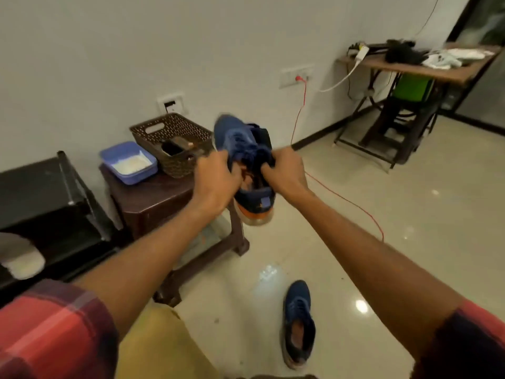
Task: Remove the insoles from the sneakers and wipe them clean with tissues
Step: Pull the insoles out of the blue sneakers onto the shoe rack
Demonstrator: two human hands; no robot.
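A blue sneaker with an orange and pale sole is held up in the air, toe pointing away from me. My left hand grips its left side at the opening. Gripping the right side of the opening is my right hand, fingers curled into the collar. An orange insole shows inside the shoe between my hands. The second blue sneaker lies on the floor near my legs, its orange insole visible in the opening. A blue tub holding white tissues sits on the brown stool.
A brown perforated basket stands behind the tub on the stool. A black shelf is at the left. A red cable runs across the tiled floor from a wall socket. A wooden table with clutter stands at the far right.
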